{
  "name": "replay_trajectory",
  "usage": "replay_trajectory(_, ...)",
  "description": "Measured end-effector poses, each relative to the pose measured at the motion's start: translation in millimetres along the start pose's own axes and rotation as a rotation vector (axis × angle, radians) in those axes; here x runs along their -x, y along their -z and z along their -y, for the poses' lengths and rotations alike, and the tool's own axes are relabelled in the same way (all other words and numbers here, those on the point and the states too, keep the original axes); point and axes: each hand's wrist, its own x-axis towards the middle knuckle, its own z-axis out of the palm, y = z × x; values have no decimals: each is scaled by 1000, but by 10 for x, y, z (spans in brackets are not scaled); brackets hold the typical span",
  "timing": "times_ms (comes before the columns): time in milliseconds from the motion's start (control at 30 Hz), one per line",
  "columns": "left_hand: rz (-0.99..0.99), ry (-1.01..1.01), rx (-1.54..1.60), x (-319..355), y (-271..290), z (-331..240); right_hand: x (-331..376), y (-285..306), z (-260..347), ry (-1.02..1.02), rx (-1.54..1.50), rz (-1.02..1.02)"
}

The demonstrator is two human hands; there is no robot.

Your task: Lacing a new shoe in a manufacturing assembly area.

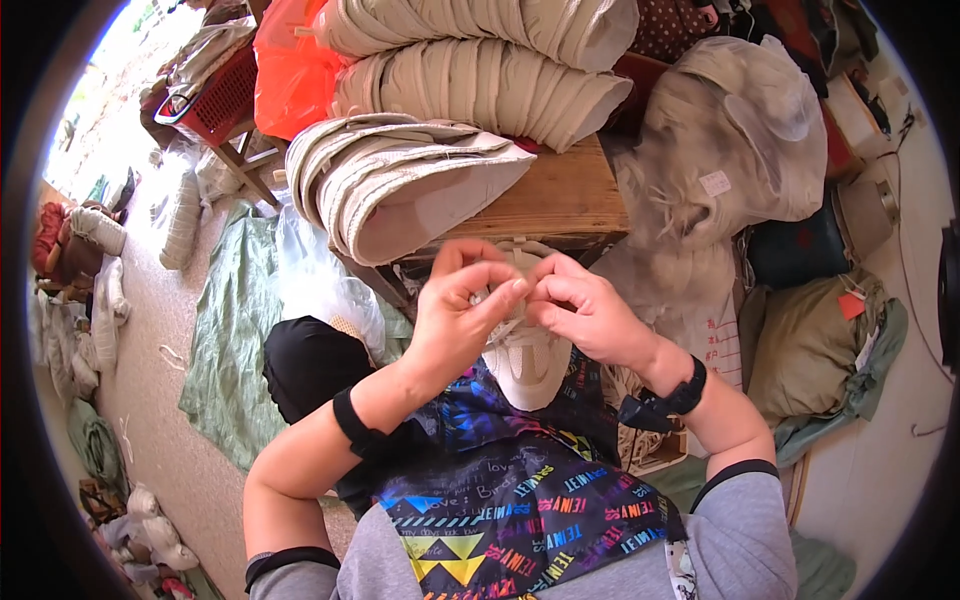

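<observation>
A beige-white shoe point(530, 368), toe toward me, stands above my lap at the front of a wooden bench. My left hand point(465, 305) and my right hand point(585, 308) meet over its throat, fingertips nearly touching. Thumb and forefinger are pinched together on each hand. Something thin and pale, perhaps a lace, shows by the left fingers, but what either pinch holds is too small to make out. The fingers cover much of the shoe's upper opening.
Nested beige shoe uppers point(400, 185) rest on the wooden bench point(560, 195), with longer stacks point(480, 90) behind. A red plastic bag point(290, 70) is at left, a filled clear bag point(735, 140) at right. Green sheeting point(235, 330) covers floor at left; an olive sack point(815, 345) lies right.
</observation>
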Motion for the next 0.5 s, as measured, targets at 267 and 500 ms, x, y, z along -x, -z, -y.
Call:
replay_trajectory(267, 209, 364, 434, -165, 56, -175, -77, 94, 316, -203, -446, 276)
replay_trajectory(500, 661, 275, 188, -250, 109, -20, -26, 297, 1167, 418, -277, -144)
